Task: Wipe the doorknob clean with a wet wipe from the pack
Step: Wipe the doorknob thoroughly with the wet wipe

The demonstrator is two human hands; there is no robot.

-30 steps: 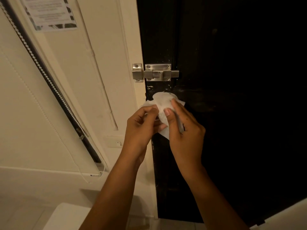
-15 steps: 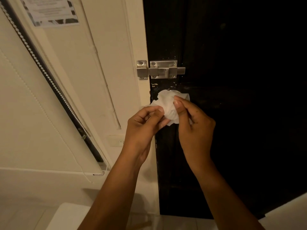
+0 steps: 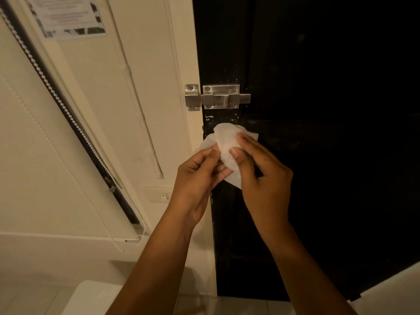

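Observation:
A white wet wipe (image 3: 225,142) is bunched over the spot on the black door (image 3: 318,110) just below the latch; the doorknob itself is hidden under it. My left hand (image 3: 197,176) pinches the wipe's lower left part between thumb and fingers. My right hand (image 3: 261,171) grips the wipe from the right, thumb on its front and fingers curled behind. The pack of wipes is not in view.
A steel slide bolt (image 3: 218,97) spans the door edge and cream frame (image 3: 181,64) above the wipe. A light switch (image 3: 159,194) sits on the wall at left. A roller blind with bead chain (image 3: 56,92) slants down the left wall. A white surface (image 3: 88,298) lies below.
Both hands have shifted slightly around the wipe, working it over the same spot. The view has drifted a little, and the wipe hangs lower between the hands.

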